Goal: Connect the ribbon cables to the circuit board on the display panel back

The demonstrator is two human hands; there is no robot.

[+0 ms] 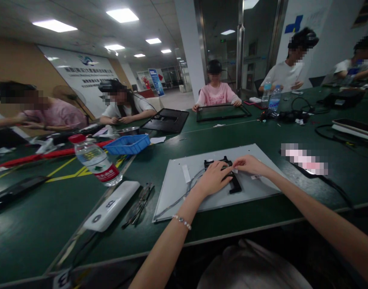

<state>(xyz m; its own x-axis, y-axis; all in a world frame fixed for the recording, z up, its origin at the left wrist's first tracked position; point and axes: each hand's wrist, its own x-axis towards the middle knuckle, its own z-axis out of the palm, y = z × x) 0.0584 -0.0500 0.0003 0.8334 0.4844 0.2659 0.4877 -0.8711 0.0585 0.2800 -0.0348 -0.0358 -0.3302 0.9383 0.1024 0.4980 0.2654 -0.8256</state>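
A flat light-grey panel (174, 188) lies on the table in front of me, with a black plastic bracket (236, 185) on its middle. My left hand (214, 177) rests palm down over the bracket, fingers stretched across it and hiding much of it. From the right, my right hand (249, 165) reaches in, thumb and fingertips pinched at a small white strip (235, 171) beside the left fingertips. Thin grey cables (190, 187) run from under my left hand to the panel's near left corner. Another white strip (186, 173) sits flat on the panel.
Left of the panel are eyeglasses (138, 205), a white power bank (112, 206), a water bottle (96, 162) and a blue tray (128, 144). A phone (306, 164) with a cable lies right. Across the table, a person (216, 94) holds a black frame (223, 117); several others sit around.
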